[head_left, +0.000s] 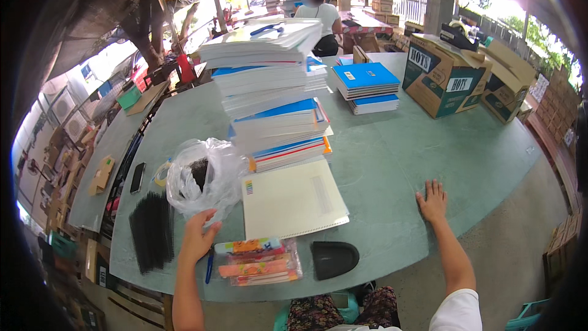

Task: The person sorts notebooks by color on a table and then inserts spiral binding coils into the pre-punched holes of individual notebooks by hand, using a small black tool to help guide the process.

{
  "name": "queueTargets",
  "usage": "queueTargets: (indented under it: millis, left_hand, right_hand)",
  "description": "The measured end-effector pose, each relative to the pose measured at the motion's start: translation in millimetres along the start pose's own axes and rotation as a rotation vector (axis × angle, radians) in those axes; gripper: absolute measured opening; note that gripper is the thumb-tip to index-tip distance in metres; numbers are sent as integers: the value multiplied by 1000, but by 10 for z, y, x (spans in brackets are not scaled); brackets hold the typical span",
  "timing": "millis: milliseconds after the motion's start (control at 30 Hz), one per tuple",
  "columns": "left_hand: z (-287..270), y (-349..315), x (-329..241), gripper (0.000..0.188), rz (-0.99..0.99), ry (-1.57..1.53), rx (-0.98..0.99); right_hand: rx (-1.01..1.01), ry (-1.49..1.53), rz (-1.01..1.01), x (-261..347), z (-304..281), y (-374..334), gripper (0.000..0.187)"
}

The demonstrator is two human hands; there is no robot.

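My left hand hovers beside a crumpled clear plastic bag, thumb and fingers apart with nothing between them. Dark coils show inside the bag. To the hand's left lies a bundle of black binding coils. A blue-handled tool rests just right of my left wrist, partly hidden. My right hand lies flat on the green table, fingers spread. Between the hands are a cream notebook stack with a punched near edge, colourful plastic-wrapped packs and a black rounded tray-like piece.
A tall, uneven pile of notebooks stands behind the cream stack, with blue-handled pliers on top. Farther right are blue notebooks and cardboard boxes. A phone lies at left. A person is beyond the table.
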State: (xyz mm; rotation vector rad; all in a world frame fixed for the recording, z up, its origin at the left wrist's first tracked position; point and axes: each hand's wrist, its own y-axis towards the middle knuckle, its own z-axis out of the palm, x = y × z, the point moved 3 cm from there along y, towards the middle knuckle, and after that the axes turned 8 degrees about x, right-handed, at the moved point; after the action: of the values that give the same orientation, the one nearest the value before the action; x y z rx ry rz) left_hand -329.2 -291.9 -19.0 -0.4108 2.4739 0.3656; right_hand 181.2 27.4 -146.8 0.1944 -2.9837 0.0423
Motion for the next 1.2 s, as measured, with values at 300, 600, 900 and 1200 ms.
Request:
queueTargets:
  millis: [300,600,900,1200]
  left_hand:
    - [212,-1207,1007,22,-163,-117,-176]
    - [610,-1519,702,11,178,256,-326]
    - [704,-1534,718,12,162,325,-279]
    - [735,-1468,886,18,126,454,-193]
  right_hand:
    - [256,931,-583,2067,-898,-1254,30]
    - [788,1251,-2302,3828,-1976,-4260,17]
    - [684,1378,-2254,3683,-2058,-4415,14]
    - [336,877,-1682,3522,-1487,-3368,15]
